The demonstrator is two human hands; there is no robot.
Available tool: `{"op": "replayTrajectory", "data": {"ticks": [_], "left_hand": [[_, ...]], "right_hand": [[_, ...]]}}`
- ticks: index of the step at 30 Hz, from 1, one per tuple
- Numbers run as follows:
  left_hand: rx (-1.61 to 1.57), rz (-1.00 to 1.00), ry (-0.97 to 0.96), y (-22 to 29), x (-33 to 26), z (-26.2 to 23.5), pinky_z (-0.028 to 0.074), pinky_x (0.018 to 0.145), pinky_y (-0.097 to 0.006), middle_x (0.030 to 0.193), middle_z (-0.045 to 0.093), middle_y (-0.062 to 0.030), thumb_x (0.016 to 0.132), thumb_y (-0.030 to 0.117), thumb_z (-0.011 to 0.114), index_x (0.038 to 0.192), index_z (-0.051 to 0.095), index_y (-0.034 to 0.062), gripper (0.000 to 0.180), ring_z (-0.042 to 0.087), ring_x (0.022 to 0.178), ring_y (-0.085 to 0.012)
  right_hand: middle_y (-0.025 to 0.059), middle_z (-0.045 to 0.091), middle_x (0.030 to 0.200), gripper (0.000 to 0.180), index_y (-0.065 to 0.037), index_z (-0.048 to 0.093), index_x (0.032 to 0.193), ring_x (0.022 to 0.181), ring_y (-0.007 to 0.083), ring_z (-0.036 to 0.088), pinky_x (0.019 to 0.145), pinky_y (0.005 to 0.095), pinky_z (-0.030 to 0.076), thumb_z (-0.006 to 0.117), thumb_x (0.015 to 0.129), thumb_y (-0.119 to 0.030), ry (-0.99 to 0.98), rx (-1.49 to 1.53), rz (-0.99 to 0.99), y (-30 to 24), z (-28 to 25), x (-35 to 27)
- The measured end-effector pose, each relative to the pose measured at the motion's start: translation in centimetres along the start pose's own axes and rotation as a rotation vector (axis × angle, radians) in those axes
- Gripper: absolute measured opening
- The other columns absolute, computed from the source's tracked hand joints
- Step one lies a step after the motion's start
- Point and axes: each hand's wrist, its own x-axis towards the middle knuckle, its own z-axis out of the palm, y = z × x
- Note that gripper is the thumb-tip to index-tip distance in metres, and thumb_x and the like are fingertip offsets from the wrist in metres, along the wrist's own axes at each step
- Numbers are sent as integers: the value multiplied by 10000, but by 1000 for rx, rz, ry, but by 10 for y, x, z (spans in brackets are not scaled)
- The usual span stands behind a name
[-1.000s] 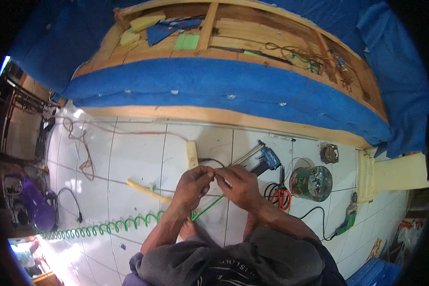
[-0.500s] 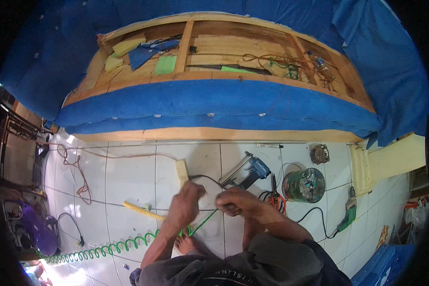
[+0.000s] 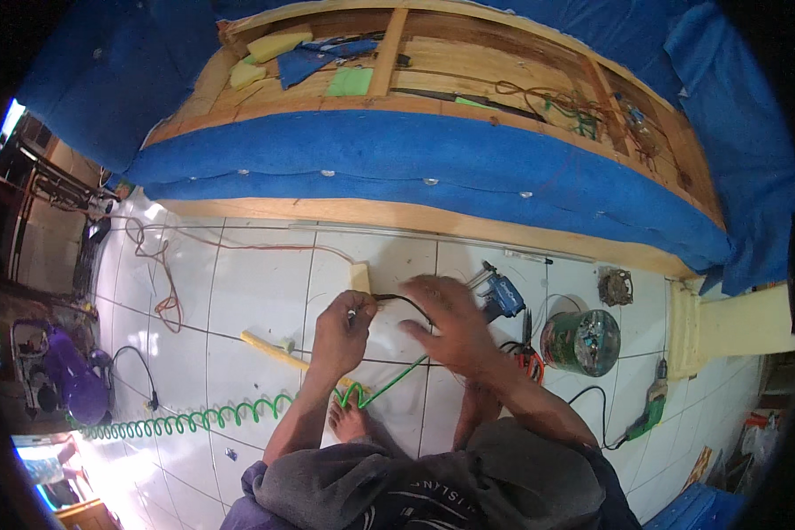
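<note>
My left hand (image 3: 341,331) is closed above the tiled floor, a small shiny bit showing at its fingertips; I cannot make out what it is. Just to its right, my right hand (image 3: 450,325) has its fingers stretched and its thumb apart, with nothing seen in it. Beyond the left hand lies a cream power strip (image 3: 359,277), its black cable (image 3: 406,300) running behind my hands. A blue staple gun (image 3: 503,296) rests past the right hand, partly covered by it. Between my forearms stretches a green coiled air hose (image 3: 393,382).
Ahead stands a blue upholstered wooden frame (image 3: 433,146) with scraps inside. Right of my hands are red-handled pliers (image 3: 528,362), a bucket (image 3: 581,343) and a green drill (image 3: 652,402). A yellow foam strip (image 3: 274,351) lies left; a purple object (image 3: 78,375) sits farther left.
My right hand has opened its curled fingers and risen slightly, now partly covering the staple gun. My left hand has turned and moved slightly up. The view has shifted and tilted.
</note>
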Motion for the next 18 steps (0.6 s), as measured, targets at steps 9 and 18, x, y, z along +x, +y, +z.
{"op": "replayTrajectory", "data": {"ticks": [9,18], "left_hand": [[-287,-66,-191,3,-6,-23,344,502,-229,802,637,-28,974,126,653,1043,690,-7,155,446,563,-44],[-1061,-422,-231,-13,-7,-4,293,444,-187,906,648,-63,1025,209,589,1140,654,-30,273,475,584,-62]], "right_hand": [[36,675,817,133,-98,701,978,745,248,689,683,414,544,730,857,-146,-132,-79,3,-12,-6,4],[180,716,1044,299,-50,693,1188,914,388,693,802,452,562,663,947,-225,377,-404,-69,23,-128,131]]}}
